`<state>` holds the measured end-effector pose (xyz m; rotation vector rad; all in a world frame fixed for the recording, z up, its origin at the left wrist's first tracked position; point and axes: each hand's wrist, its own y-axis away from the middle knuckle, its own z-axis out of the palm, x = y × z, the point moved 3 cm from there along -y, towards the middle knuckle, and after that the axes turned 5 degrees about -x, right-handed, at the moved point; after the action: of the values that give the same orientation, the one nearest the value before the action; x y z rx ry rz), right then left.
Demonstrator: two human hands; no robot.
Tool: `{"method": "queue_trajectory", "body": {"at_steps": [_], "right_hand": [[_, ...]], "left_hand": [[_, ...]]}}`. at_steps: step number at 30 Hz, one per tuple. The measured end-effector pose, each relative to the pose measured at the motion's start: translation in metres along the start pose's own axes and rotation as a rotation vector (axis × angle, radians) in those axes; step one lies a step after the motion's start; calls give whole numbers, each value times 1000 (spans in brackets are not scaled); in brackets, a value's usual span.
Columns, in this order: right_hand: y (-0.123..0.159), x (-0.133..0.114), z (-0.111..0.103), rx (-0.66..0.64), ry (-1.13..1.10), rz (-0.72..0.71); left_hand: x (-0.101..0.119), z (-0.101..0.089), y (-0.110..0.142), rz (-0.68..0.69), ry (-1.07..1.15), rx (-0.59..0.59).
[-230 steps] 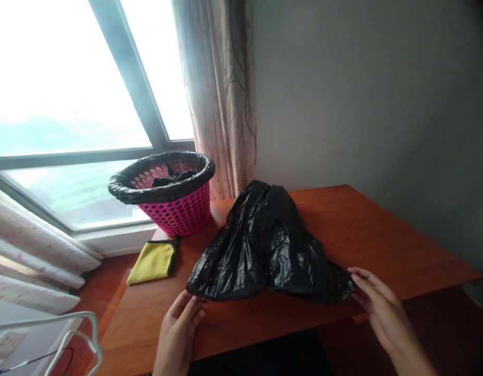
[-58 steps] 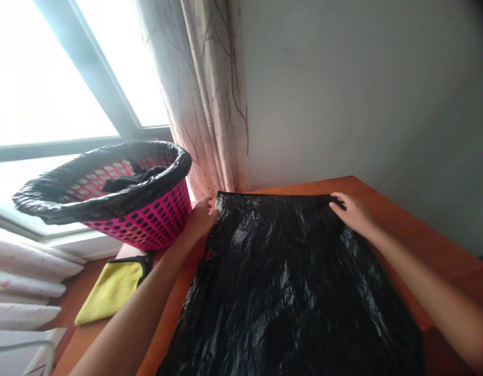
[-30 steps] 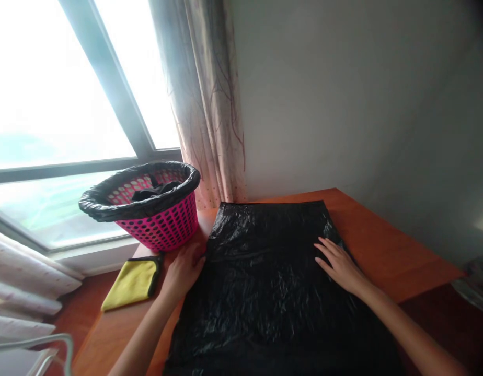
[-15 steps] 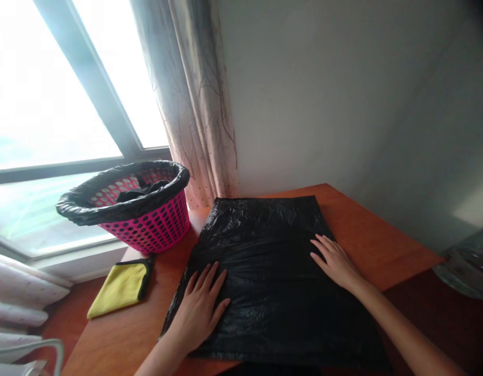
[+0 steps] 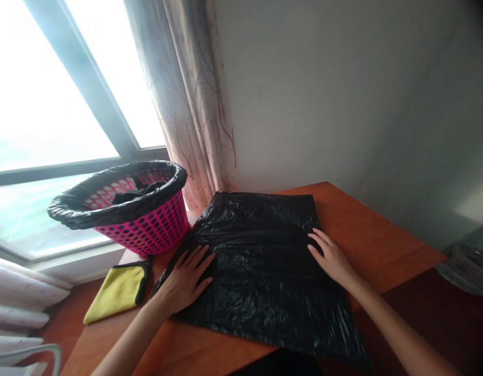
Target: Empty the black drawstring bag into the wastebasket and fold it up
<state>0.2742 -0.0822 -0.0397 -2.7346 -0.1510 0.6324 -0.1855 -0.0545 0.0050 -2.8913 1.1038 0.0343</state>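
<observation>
A black plastic garbage bag (image 5: pixel 261 271) lies spread out on the wooden table (image 5: pixel 367 245), its surface shiny and wrinkled. On the bag's left side rests my left hand (image 5: pixel 186 279), palm down with fingers spread. My right hand (image 5: pixel 330 256) touches the bag's right edge, fingers stretched out. Neither hand grips anything. The bag's near right corner hangs over the table's front edge.
At the back left stands a pink perforated basket (image 5: pixel 147 230) lined with black plastic. A folded yellow cloth with dark trim (image 5: pixel 118 292) lies in front of it. A curtain (image 5: pixel 198 104) and window are behind; a clear plastic-looking object (image 5: pixel 469 269) sits at the far right.
My left hand has moved away from me and slightly left, and the bag has shifted and turned with its near edge now slanting. My right hand has moved slightly.
</observation>
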Motion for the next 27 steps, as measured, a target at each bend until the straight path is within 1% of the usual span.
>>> {"method": "queue_trajectory", "body": {"at_steps": [2, 4, 6, 8, 10, 12, 14, 15, 16, 19, 21, 24, 27], "right_hand": [[2, 3, -6, 30, -7, 3], [6, 8, -7, 38, 22, 6], [11, 13, -5, 24, 75, 4], [15, 17, 0, 1, 137, -6], [13, 18, 1, -10, 184, -22], [5, 19, -1, 4, 202, -40], [-11, 20, -4, 27, 191, -68], [-21, 21, -5, 35, 182, -86], [-31, 23, -5, 37, 173, -106], [-56, 34, 5, 19, 163, -126], [-65, 42, 15, -1, 169, -115], [-66, 49, 26, -17, 173, -120], [-62, 50, 28, -27, 191, -115]], "left_hand": [[-3, -4, -1, -2, 11, 14], [2, -9, -6, -3, 56, 40], [16, -16, -20, 2, 144, 77], [39, -23, -44, 29, 272, 118], [71, -29, -80, 81, 420, 151], [107, -32, -123, 155, 578, 159], [142, -30, -171, 211, 810, 162], [157, -28, -196, 207, 967, 176], [172, -24, -219, 197, 1028, 188], [205, -11, -280, 106, 1171, 253], [218, 1, -310, 7, 1290, 312], [228, 21, -337, -150, 1511, 393], [230, 39, -350, -302, 1777, 458]]}}
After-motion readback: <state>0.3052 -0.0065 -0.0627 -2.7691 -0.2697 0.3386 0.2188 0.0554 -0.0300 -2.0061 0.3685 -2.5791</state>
